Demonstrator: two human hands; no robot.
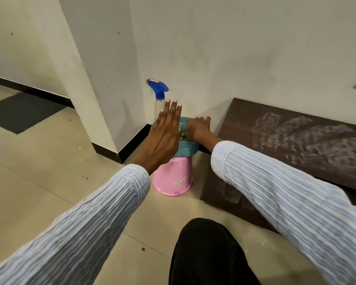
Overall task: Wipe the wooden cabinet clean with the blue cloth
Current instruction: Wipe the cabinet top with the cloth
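Observation:
The low dark wooden cabinet [296,140] stands against the wall on the right, its top smeared with white dust. A teal basket [185,150] sits on an upturned pink bucket [173,179] just left of it. My right hand [197,128] reaches into the basket, its fingers closed around a fold of the blue cloth [183,127] at the rim. My left hand [164,132] hovers flat in front of the basket, fingers spread and holding nothing. It hides the basket's left side.
A clear spray bottle [159,95] with a blue trigger head stands at the basket's far left, behind my left fingertips. A wall corner with black skirting [119,151] lies left of the bucket. A dark mat [23,112] lies far left. My black-trousered knee [206,249] is low centre.

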